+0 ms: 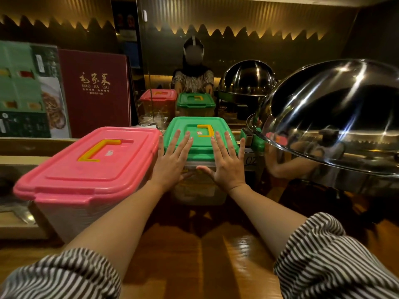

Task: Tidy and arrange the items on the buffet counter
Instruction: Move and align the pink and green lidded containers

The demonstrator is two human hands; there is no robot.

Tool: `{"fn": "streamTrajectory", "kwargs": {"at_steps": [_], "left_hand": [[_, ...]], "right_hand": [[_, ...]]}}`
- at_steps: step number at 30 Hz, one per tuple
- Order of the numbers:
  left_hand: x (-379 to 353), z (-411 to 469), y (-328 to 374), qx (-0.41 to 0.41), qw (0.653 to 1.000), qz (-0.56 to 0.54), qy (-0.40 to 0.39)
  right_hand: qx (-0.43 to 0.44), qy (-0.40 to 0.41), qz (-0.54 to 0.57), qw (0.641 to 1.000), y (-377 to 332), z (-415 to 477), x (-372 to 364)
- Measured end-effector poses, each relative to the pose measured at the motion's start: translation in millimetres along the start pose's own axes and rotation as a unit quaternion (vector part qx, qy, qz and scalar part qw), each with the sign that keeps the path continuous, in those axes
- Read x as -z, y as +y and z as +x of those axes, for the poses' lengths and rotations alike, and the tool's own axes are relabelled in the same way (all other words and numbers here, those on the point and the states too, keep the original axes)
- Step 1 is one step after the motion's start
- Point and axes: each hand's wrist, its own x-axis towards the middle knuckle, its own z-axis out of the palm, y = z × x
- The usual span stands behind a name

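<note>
Maroon menu cover [95,91] w/ gold lettering "MAO JIA CAI" stands upright at the back L, leaning on the wall. Just beside it, further L, a green menu card [26,89] w/ food pics, partly blurred. Polished steel dome lid [334,108] fills the R side, tilted open. By its near-L edge, a small tag reading "02" [250,161]. Mirror panel [291,48] behind shows a 2nd dome in refl. Lit zigzag trim [64,22] runs along the wall up top. Glossy wood counter [216,266] below.
</note>
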Motion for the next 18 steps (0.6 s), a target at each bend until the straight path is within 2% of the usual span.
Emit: {"fn": "streamTrajectory", "kwargs": {"at_steps": [6,12,18], "left_hand": [[1.0,-0.3,0.6,-0.001,1.000,-0.002,-0.001],[4.1,-0.6,2.9,0.016,1.000,0.000,-0.013],[24.6,-5.4,13.2,0.057,0.994,-0.006,-0.093]], "right_hand": [[0.002,0.016,0.013,1.000,0.1,-0.3,-1.6],[0.004,-0.014,0.017,1.000,0.4,-0.7,2.4],[0.001,-0.083,0.028,0.996,0.7,-0.3,14.4]]}}
